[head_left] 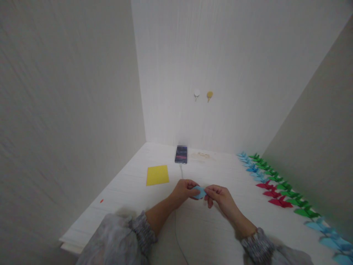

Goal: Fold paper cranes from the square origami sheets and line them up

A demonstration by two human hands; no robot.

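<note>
Well to the left of the left grip (184, 190), a small orange scrap (102, 201) lies on the white worktop (124, 195). Nearer that grip, just beyond it and to its left, is a flat yellow sheet (157, 175). Straight beyond the grip lies a blurred dark-screened device (181, 154), a pale cable (175, 224) running from it beneath the left forearm. The left grip is closed, its thumb pressing a small light-blue folded paper (199, 192) that sits between both grips. The right grip (219, 195) pinches the paper's right end. Well to its right stand rows of folded birds: blue birds (334, 243), red birds (280, 201) and, outermost, green birds (306, 211).
</note>
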